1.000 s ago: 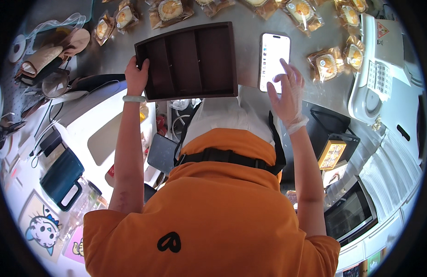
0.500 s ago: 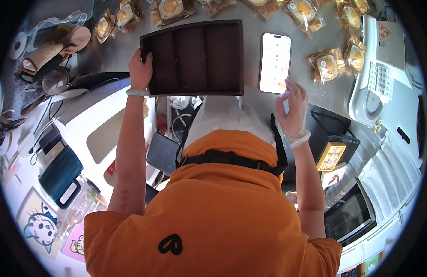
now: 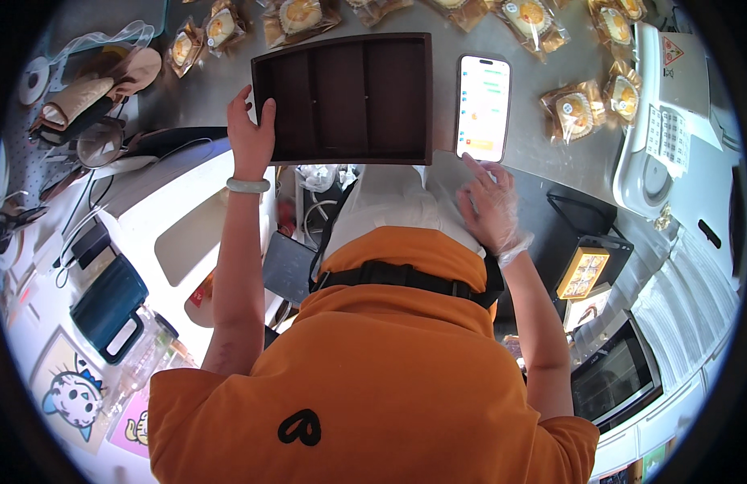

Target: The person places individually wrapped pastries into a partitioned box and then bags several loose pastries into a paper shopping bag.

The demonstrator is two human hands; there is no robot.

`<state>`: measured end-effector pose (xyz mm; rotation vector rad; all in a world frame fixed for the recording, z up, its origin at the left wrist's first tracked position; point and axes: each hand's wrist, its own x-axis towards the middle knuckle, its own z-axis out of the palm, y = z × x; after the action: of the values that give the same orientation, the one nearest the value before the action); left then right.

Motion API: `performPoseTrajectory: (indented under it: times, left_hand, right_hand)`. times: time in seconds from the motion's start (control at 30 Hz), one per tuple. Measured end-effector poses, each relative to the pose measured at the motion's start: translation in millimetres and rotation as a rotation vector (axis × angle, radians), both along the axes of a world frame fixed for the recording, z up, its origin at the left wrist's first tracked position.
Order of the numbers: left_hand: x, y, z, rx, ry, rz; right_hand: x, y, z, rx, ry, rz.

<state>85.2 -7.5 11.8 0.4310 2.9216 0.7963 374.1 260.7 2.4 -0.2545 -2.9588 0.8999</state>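
From here, my left grip (image 3: 251,133) has thumb and fingers parted at the left wall of the brown tray (image 3: 337,97), which extends rightward from it; I can't tell whether they clamp it. My gloved right grip (image 3: 492,202) is loosely spread, holding nothing, one fingertip by the lower edge of the phone (image 3: 482,105) ahead. Farther right, wrapped pastries (image 3: 573,114) sit on the counter (image 3: 551,160).

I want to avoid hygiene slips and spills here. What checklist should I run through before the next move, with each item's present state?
1. Right hand gloved: ok.
2. Left hand gloved: not ok, bare.
3. Tray open side up: ok.
4. Tray fully supported by table: cannot tell.
5. Right hand well away from phone: not ok, at its lower edge.
6. Pastries right of phone wrapped: ok.
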Motion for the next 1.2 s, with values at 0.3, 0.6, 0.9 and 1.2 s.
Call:
performPoseTrajectory:
  times: [0.3,0.6,0.9,1.2]
  left_hand:
    - [10,-3,9,-0.060,0.212,-0.069]
    - [96,125,75,0.447,-0.087,-0.410]
    - [181,192,35,0.460,-0.498,-0.468]
    - [179,256,3,0.110,-0.436,-0.144]
  right_hand:
    - [-2,4,8,-0.012,-0.049,-0.017]
    - [5,17,4,0.054,-0.004,-0.033]
    - [6,29,-2,0.005,-0.121,0.041]
    - [9,39,-14,-0.015,0.150,0.044]
